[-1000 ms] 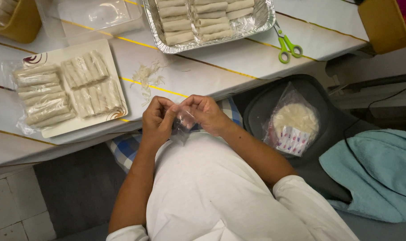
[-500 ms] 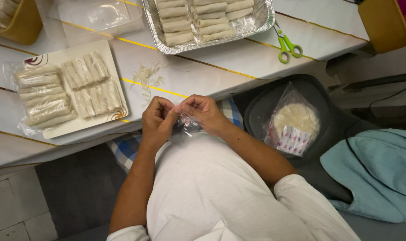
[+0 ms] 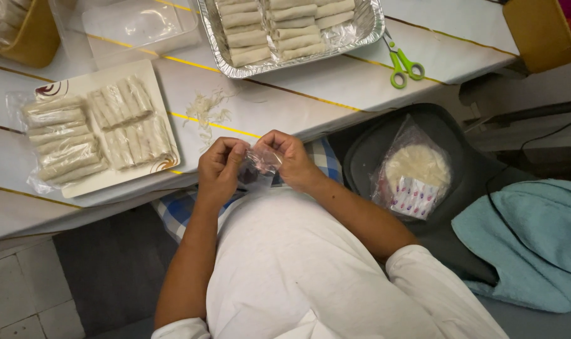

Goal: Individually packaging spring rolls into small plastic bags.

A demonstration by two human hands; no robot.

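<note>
Bag (image 3: 260,164) of thin, crinkled clear plastic is pinched between a seated person's two hands, held just off the tabletop's near edge, above a white-aproned lap. Left hand (image 3: 219,171) curls inward, its fingertips closed on the bag's left side; right hand (image 3: 291,158) mirrors it, thumb and fingers closed on the right side, wrist bent and forearm angled back toward the body. What the bag contains cannot be told.

On the white tabletop (image 3: 279,103), crossed by thin yellow lines, a rectangular white plate (image 3: 141,172) near the left edge carries pale, cylindrical rolls wrapped in clear film. A shiny, crumpled foil tray (image 3: 360,31) at the far edge holds more rolls in neat rows. Green-handled scissors (image 3: 403,64) lie beside it toward the right edge, and pale shreds (image 3: 209,112) are scattered between plate and tray. A clear lidded box (image 3: 134,25) sits at the far left.

Right of the person, a dark seat (image 3: 367,157) holds a plastic pack of round white wrappers (image 3: 416,171), beside a soft blue towel (image 3: 530,245). Pale tiles (image 3: 15,289) cover the floor.
</note>
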